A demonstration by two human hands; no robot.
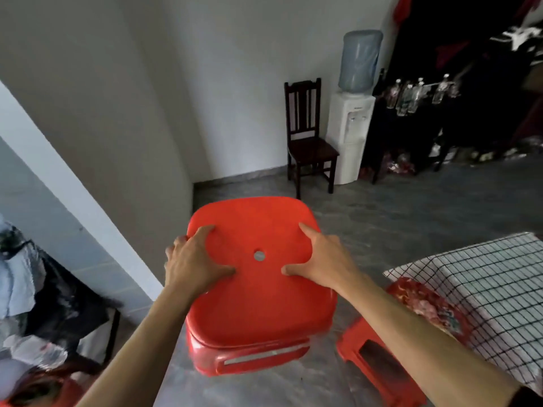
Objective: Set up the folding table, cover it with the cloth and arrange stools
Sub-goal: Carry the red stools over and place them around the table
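A stack of red plastic stools (258,312) fills the middle of the head view, its top seat with a small round hole. My left hand (191,262) grips the seat's left edge, thumb on top. My right hand (326,257) grips the right edge the same way. At the lower right stands the folding table under a white cloth with a black grid (482,292). Another red stool (379,365) sits on the floor beside the table, partly under the cloth's edge, with a patterned red seat (426,306) showing above it.
A dark wooden chair (308,139) and a white water dispenser (351,124) stand against the far wall. A dark shelf with bottles (417,95) is at the back right. Cluttered bags and a dark rack (44,304) sit at the left. Grey floor lies ahead.
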